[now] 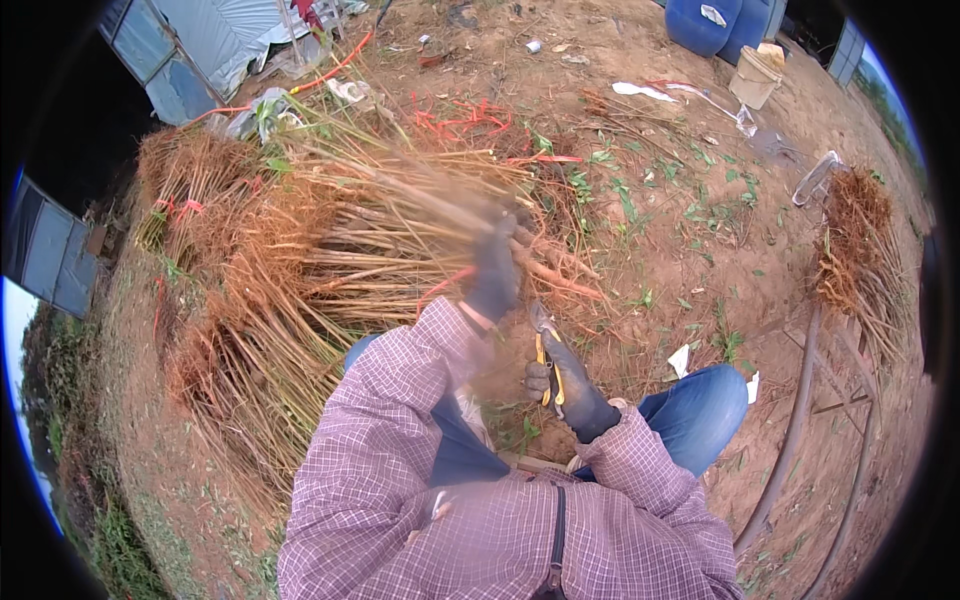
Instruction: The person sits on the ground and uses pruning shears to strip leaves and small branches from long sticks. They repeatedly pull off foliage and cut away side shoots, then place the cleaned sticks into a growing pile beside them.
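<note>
My left hand (494,275), in a dark glove and smeared by motion, is closed around a few thin saplings (562,281). Their reddish roots point right, and their blurred stems run up and left over a pile of bare-root saplings (375,245). Gripped in my gloved right hand (578,390) is a pair of pruning shears (541,350) with yellow handles. The metal blades point up, just below the roots and apart from them as far as I can see. Whether the blades are open is too small to tell.
More sapling bundles (270,345) lie at the left, and another bundle (858,245) rests by a bent metal frame (798,420) at the right. Orange-red twine (465,122) tangles beyond the pile. Blue barrels (703,25) and a dirty bucket (755,78) stand at the far right.
</note>
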